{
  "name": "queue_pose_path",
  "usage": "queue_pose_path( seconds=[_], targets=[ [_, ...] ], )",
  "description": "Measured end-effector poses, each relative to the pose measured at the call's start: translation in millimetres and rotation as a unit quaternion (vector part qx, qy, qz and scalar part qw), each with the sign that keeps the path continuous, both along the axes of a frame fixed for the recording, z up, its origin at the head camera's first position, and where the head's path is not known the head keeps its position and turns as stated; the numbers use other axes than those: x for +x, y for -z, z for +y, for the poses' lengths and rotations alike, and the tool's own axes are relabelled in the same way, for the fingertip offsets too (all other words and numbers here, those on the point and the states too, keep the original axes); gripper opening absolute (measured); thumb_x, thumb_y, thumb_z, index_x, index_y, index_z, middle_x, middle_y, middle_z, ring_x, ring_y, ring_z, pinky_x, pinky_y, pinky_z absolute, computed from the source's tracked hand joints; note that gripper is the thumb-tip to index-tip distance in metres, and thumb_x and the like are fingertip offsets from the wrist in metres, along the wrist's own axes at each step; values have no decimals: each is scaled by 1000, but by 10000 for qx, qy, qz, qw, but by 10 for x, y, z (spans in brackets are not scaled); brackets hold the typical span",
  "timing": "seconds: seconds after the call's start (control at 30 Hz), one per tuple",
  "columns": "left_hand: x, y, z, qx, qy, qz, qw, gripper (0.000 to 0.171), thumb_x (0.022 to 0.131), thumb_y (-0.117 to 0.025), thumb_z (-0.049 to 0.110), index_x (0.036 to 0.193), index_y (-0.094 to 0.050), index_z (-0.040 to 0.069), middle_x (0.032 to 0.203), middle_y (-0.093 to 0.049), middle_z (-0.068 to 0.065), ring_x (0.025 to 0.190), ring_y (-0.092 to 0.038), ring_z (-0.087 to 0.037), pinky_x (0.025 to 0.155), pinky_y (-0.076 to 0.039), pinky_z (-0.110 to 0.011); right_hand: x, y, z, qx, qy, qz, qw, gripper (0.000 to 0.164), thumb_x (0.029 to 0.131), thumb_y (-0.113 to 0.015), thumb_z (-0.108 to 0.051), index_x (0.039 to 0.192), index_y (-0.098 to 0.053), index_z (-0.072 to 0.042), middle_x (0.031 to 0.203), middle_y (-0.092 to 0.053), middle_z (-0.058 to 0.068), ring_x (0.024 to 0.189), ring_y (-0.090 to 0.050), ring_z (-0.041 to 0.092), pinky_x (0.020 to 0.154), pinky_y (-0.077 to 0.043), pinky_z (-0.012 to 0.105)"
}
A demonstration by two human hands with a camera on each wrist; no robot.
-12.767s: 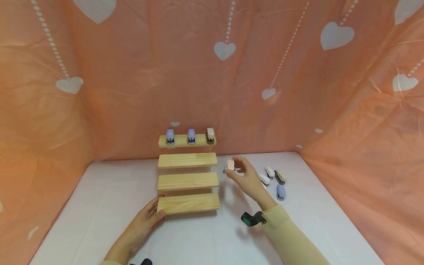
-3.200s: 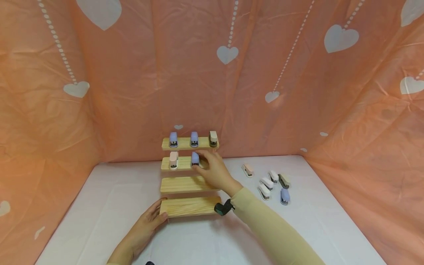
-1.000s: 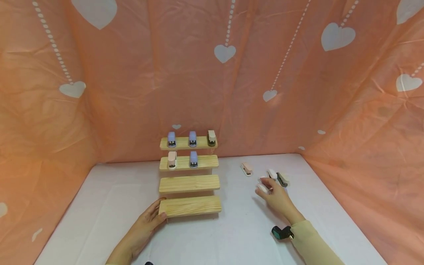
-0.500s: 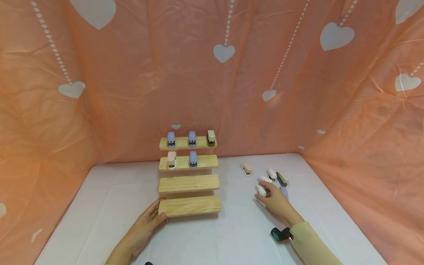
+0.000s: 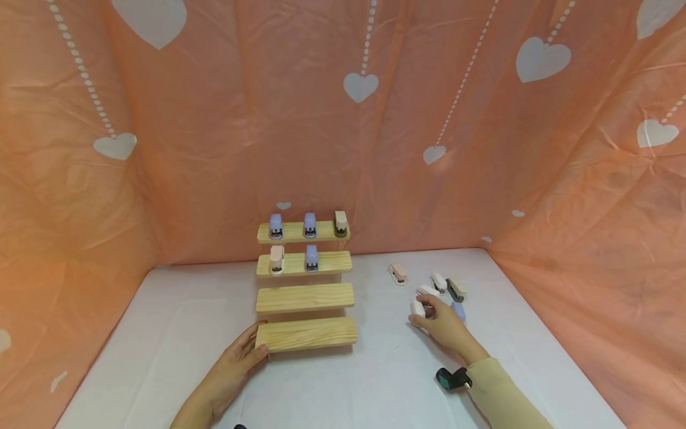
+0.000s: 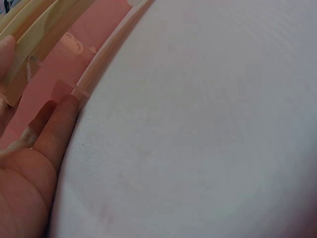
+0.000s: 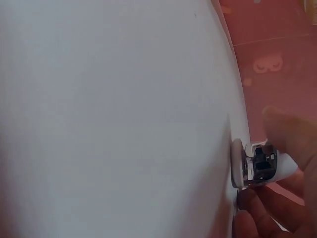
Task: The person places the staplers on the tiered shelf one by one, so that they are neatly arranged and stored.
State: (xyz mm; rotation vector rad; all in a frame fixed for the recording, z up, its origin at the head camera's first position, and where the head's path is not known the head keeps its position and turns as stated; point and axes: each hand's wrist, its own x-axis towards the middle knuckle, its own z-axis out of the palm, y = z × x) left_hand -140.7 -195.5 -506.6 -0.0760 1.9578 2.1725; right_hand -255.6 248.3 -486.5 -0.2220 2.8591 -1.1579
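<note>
My left hand [image 5: 236, 360] holds the left end of the lowest board [image 5: 308, 335] of a tiered wooden display rack, thumb on the front edge. In the left wrist view its fingers [image 6: 59, 129] reach in beside the board, low over the tabletop. My right hand [image 5: 446, 326] pinches a small white stapler [image 5: 417, 308] between thumb and fingers. Its base stands right at the table surface in the right wrist view. Close by lie another white stapler [image 5: 427, 291] and a lilac stapler [image 5: 458, 310], partly hidden by the hand.
Further back lie a peach stapler [image 5: 398, 273], a white one [image 5: 438, 283] and an olive-beige one [image 5: 457, 289]. The top board [image 5: 293, 231] carries two lilac staplers and a beige one; the second board [image 5: 333, 263] bears a peach and a lilac one. An orange curtain [image 5: 300, 131] surrounds the table.
A peach and a lilac stapler have come onto the second board. My right hand has since moved to the loose staplers, taken a white one and turned it slightly leftward. The left hand stays put.
</note>
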Motion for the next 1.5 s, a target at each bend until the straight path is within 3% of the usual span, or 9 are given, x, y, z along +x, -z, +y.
queue_pose_path(
  seconds=[0.2,0.33,0.53,0.8,1.1,1.33,1.5],
  targets=[
    [3,-3,-8,1,-22,5,10000,66,96,-61,21,153,-26,16,155,-25,-18,142,-23,-30,114,-24,-46,-11,-30,-95,-141,-2,-58,9999,64,81,-77,-43,133,-55,-12,109,-63,4,96,-58,18,72,-53,28],
    [2,-5,-10,13,-20,0,10000,67,96,-61,21,153,-25,16,156,-24,-16,142,-23,-29,114,-25,-45,-29,-90,-206,-235,-108,76,9996,62,81,-77,-42,132,-56,-13,117,-62,4,97,-59,18,74,-54,30],
    [3,-20,-10,36,-8,6,10000,66,96,-61,21,153,-26,17,156,-24,-16,142,-22,-29,114,-24,-45,-39,-253,-433,-171,-427,565,9973,58,83,-76,-39,131,-56,-13,125,-60,4,95,-61,17,80,-53,36],
    [0,-23,-6,-12,14,-1,10000,70,95,-62,24,154,-24,17,157,-21,-15,143,-20,-29,114,-23,-46,-65,-536,-715,-384,-663,967,9924,58,83,-76,-41,130,-57,-15,113,-63,1,91,-60,17,78,-53,36],
    [-8,-6,-15,6,-22,19,10000,69,95,-62,23,153,-24,16,157,-23,-15,142,-22,-28,114,-24,-45,-140,-764,-1074,-1237,-941,1653,9739,51,83,-79,-31,125,-58,-12,109,-63,5,92,-61,20,82,-53,51],
    [3,6,-6,15,-39,15,10000,68,96,-62,22,153,-25,16,156,-24,-17,142,-23,-29,114,-25,-46,-200,-891,-1309,-1362,-1139,1950,9646,48,84,-78,-31,123,-58,-12,107,-63,-1,94,-60,18,82,-53,44],
    [8,16,-4,-16,-44,83,10000,67,96,-61,22,153,-25,15,156,-24,-17,142,-23,-30,114,-25,-46,-269,-915,-1426,-1334,-1134,2025,9635,47,83,-78,-33,121,-59,-13,104,-63,-1,93,-59,17,82,-52,39]
  ],
)
